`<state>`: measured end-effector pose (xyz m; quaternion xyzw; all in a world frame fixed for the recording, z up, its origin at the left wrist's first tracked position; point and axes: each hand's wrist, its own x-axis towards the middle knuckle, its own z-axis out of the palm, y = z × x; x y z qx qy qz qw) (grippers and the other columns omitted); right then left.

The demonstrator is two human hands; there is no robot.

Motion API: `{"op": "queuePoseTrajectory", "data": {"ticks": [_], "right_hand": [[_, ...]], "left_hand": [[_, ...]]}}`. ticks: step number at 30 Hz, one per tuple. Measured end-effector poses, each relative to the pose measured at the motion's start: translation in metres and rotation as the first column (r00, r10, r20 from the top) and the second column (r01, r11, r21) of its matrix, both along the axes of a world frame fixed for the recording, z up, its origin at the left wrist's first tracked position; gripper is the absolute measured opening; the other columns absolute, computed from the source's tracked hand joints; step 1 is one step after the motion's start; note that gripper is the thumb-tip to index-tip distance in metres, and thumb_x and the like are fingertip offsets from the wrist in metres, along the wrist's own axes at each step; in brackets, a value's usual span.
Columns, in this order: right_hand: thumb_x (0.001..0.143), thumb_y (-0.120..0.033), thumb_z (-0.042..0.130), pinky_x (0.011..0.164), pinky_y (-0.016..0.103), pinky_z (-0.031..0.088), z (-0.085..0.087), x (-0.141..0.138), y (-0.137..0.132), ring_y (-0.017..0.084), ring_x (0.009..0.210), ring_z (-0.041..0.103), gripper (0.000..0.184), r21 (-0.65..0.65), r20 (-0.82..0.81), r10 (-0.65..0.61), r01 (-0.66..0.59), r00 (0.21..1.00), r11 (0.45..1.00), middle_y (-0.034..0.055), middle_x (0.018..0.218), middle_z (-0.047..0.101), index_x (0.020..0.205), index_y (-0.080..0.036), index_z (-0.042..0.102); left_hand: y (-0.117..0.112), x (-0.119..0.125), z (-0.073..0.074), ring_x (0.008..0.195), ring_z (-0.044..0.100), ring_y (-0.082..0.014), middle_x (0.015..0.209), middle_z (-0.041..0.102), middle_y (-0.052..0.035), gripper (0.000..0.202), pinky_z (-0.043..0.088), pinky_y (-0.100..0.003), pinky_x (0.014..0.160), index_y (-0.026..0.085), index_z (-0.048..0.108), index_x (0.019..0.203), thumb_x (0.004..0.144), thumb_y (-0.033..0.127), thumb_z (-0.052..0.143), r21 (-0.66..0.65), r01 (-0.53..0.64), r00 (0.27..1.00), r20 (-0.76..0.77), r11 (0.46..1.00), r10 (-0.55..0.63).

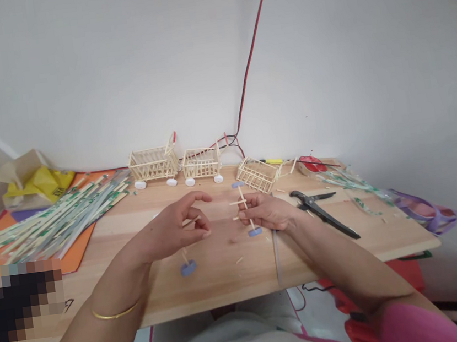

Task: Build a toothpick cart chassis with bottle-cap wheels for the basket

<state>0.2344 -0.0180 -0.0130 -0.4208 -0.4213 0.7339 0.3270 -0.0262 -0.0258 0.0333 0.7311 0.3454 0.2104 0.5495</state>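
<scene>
My right hand (264, 211) pinches a wooden-stick axle (243, 198) with a blue wheel at each end. Short sticks cross the axle near my fingertips. To its left, my left hand (180, 221) hovers with index finger and thumb apart; a thin wooden stick (192, 221) shows between its curled fingers and palm. Below that hand, another blue wheel (188, 267) sits on a stick, whose other end is hidden behind the hand. Just beyond my right hand, a stick-built cart basket (259, 174) lies tilted, its wheels not visible.
Two small stick carts with white wheels, one left (153, 164) and one right (201, 163), stand by the wall. Black pliers (321, 212) lie at right. Wrapped sticks (67, 215) cover the left side. A red tape roll (312, 164) and wrappers (357, 183) are at back right.
</scene>
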Motion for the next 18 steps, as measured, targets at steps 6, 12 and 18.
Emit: {"op": "queuePoseTrajectory", "data": {"ticks": [6, 12, 18], "right_hand": [[0.064, -0.027, 0.079, 0.054, 0.025, 0.048, -0.023, 0.006, 0.024, 0.013, 0.055, 0.059, 0.033, 0.208, 0.401, -0.076, -0.01, 0.913, 0.978, -0.0033, 0.063, 0.063, 0.089, -0.019, 0.061], [0.07, -0.021, 0.072, 0.05, 0.024, 0.048, -0.03, 0.007, 0.041, 0.013, 0.056, 0.06, 0.03, 0.306, 0.561, -0.135, -0.053, 0.817, 0.951, -0.0017, 0.065, 0.063, 0.097, -0.018, 0.059], [0.075, -0.021, 0.068, 0.052, 0.023, 0.046, -0.026, 0.016, 0.041, 0.013, 0.057, 0.06, 0.026, 0.328, 0.628, -0.1, -0.146, 0.772, 0.933, -0.0013, 0.065, 0.064, 0.098, -0.017, 0.059]], "left_hand": [[0.007, 0.003, -0.009, 0.071, 0.053, -0.0119, 0.08, 0.063, 0.0019, 0.045, 0.038, -0.026, 0.069, 0.021, 0.043, 0.117, 0.077, 0.024, 0.063, -0.015, -0.07, 0.995, -0.069, 0.997, 0.069], [0.01, -0.023, -0.002, 0.073, 0.058, -0.0134, 0.078, 0.063, -0.0005, 0.032, 0.045, -0.027, 0.07, 0.021, 0.054, 0.109, 0.08, 0.028, 0.065, 0.003, 0.104, 0.992, 0.078, 0.995, -0.104], [0.0, -0.068, 0.017, 0.07, 0.061, -0.0149, 0.06, 0.06, 0.0052, 0.02, 0.047, -0.039, 0.092, 0.028, 0.064, 0.094, 0.075, 0.03, 0.072, 0.246, -0.08, 0.936, 0.353, 0.966, -0.013]]}}
